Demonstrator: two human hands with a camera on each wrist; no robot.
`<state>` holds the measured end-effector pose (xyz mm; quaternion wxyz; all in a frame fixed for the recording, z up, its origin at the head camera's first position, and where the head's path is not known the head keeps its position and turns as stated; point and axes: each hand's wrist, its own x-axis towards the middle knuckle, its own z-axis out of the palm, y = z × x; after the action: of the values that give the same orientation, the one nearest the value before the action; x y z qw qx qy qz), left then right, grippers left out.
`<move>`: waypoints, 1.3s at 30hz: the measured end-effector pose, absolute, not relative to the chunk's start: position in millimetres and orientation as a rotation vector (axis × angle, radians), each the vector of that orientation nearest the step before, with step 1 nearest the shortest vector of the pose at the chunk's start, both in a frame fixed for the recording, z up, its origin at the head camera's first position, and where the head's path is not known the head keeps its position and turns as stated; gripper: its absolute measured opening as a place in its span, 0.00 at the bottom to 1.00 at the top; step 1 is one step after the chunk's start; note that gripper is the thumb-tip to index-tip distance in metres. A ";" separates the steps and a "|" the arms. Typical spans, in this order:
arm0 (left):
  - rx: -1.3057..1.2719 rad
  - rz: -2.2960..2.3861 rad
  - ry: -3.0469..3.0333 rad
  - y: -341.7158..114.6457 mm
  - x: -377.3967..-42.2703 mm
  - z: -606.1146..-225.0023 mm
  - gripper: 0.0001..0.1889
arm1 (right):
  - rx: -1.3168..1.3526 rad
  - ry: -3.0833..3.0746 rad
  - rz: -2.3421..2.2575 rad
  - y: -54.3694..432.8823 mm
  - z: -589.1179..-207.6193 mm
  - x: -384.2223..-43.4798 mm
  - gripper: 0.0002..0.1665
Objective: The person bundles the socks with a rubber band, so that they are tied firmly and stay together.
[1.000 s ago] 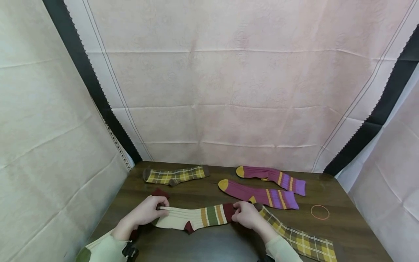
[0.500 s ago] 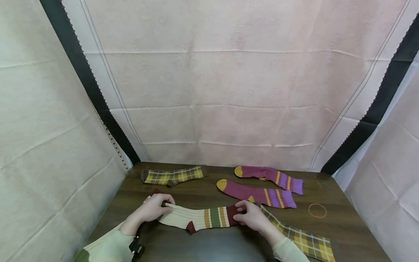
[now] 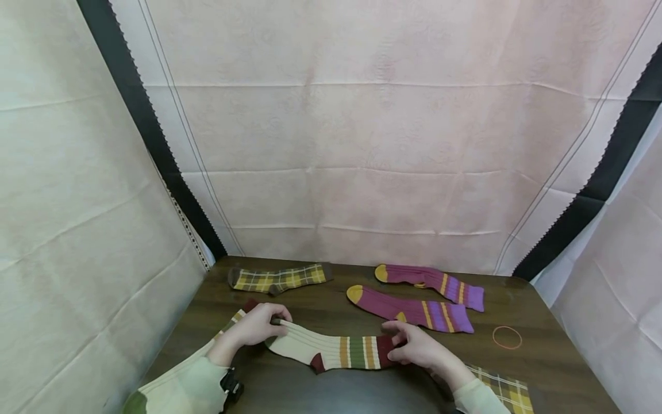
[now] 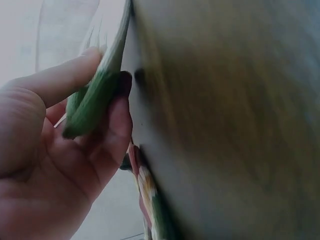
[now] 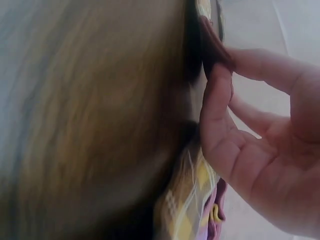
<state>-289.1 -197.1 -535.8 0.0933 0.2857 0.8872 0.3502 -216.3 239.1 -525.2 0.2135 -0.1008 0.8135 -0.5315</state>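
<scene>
A cream ribbed sock (image 3: pixel 297 345) with mustard and green bands and a maroon heel is stretched sideways close over the dark wooden table. My left hand (image 3: pixel 256 326) pinches its green toe (image 4: pixel 92 107) between thumb and fingers. At the other end, the maroon cuff (image 5: pixel 214 47) is pinched by my right hand (image 3: pixel 421 348). A matching cream sock lies to the left, mostly behind my left arm; its maroon cuff (image 3: pixel 250 305) and green toe (image 3: pixel 135 403) show.
Two purple socks, one farther back (image 3: pixel 429 279) and one nearer (image 3: pixel 398 305), lie beyond my right hand. One yellow plaid sock (image 3: pixel 281 279) is at the back left; another (image 3: pixel 504 388) is partly under my right arm. A thin orange ring (image 3: pixel 507 349) lies right. Pale fabric walls (image 3: pixel 362 195) surround the table.
Both hands have shifted to the right with the cream sock held between them. My right hand and arm now cover more of the plaid sock at the right.
</scene>
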 end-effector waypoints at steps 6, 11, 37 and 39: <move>0.810 1.023 2.618 -191.5 -289.0 -534.8 0.11 | -0.323 2.235 -1.452 249.2 -524.3 -209.5 0.31; 0.773 1.031 2.604 -190.8 -289.6 -536.1 0.14 | -0.316 2.249 -1.409 253.5 -522.6 -205.0 0.27; 0.683 1.098 2.531 -200.8 -288.1 -535.9 0.18 | -0.429 2.552 -1.158 255.0 -526.0 -205.5 0.33; 0.673 1.104 2.523 -201.1 -288.2 -535.4 0.18 | -0.434 2.556 -1.157 255.2 -526.2 -206.0 0.33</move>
<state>-288.2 -201.1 -535.4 0.1526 0.2344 0.8796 0.3847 -206.0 255.2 -526.2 0.1505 -0.1512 0.8901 -0.4028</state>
